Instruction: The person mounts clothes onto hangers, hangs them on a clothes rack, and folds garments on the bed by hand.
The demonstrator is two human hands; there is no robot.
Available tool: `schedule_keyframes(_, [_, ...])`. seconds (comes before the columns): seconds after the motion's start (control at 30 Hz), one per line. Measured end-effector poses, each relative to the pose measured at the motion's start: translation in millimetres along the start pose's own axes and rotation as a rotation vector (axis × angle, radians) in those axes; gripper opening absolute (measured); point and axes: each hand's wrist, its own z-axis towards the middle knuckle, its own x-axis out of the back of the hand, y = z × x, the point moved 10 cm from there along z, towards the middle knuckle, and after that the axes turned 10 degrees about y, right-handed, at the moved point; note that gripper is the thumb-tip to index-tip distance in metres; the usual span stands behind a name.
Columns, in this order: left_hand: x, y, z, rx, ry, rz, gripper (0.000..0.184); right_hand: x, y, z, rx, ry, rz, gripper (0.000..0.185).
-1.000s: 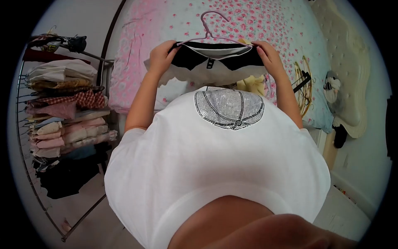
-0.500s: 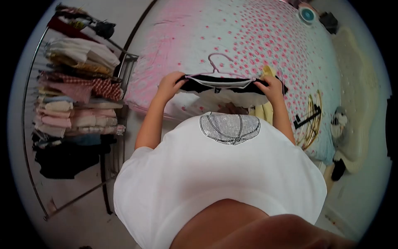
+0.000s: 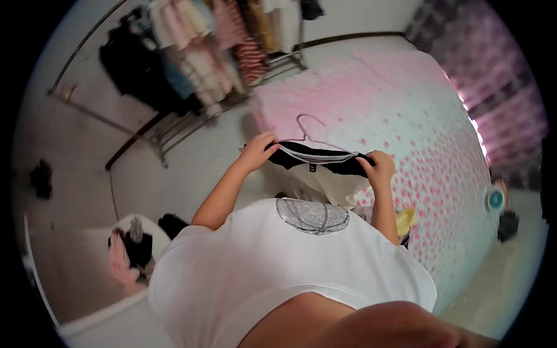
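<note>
- Person (image 3: 290, 267) is now turning toward the clothes rack (image 3: 104, 118).
- Left hand (image 3: 259, 153) and right hand (image 3: 380, 168) are pinching the garment's (image 3: 328, 176) shoulders, fingers closed.
- Hanger (image 3: 304, 136) is protruding above.

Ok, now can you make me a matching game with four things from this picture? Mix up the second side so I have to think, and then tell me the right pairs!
Things:
1. Hanger
2. Top
3. Bed
4. Clothes

Clues:
A. Wide and flat, dotted with pink
B. Hanging side by side near the edge of the picture
C. Purplish, with a curved hook
D. Black at the shoulders and whitish lower down, held by the left hand and right hand

Right pairs: 1-C, 2-D, 3-A, 4-B
</note>
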Motion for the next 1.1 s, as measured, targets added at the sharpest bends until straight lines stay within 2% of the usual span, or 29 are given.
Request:
schedule_keyframes(0.2, [98.9,-41.5,-40.2,0.261,0.152,0.1,0.017,-77.1,-85.7,56.3,0.232,0.09,0.15,0.026])
schedule_keyframes(0.33, [165.4,-62.1,-63.7,0.207,0.307,0.124,0.015,-136.4,-151.1,83.9,0.313,0.067,0.22,0.025])
schedule_keyframes(0.43, [207.5,-93.3,-74.6,0.394,0.213,-0.018,0.011,-185.1,-198.7,111.0,0.322,0.049,0.293,0.026])
schedule_keyframes(0.53, [252.4,-102.8,-77.3,0.368,0.169,-0.186,0.013,-250.9,-242.1,134.8,0.366,0.044,0.369,0.028])
schedule_keyframes(0.6, [276.1,-124.2,-88.5,0.397,0.151,-0.141,0.019,-301.4,-272.1,143.6,0.368,0.026,0.472,0.029])
schedule_keyframes(0.73, [327.7,-144.9,-108.7,0.444,0.262,-0.177,0.017,-393.4,-349.0,148.7,0.417,-0.143,0.69,0.025])
schedule_keyframes(0.8, [351.8,-160.2,-124.5,0.458,0.314,-0.139,0.015,-421.1,-391.8,142.9,0.491,-0.123,0.771,0.028])
schedule_keyframes(0.93, [373.0,-199.9,-159.5,0.524,0.482,-0.26,0.015,-480.8,-455.5,119.4,0.404,-0.212,0.827,0.053])
schedule_keyframes(1.0, [380.6,-217.5,-169.7,0.575,0.605,-0.316,0.011,-514.0,-480.5,94.6,0.301,-0.346,0.925,0.059])
schedule_keyframes(1.07, [389.2,-245.7,-182.0,0.602,0.732,-0.372,0.01,-538.7,-517.2,61.0,0.225,-0.649,0.994,0.06])
schedule_keyframes(1.1, [402.2,-248.8,-180.4,0.584,0.771,-0.269,0.009,-547.1,-536.7,42.8,0.197,-0.781,1.128,0.06])
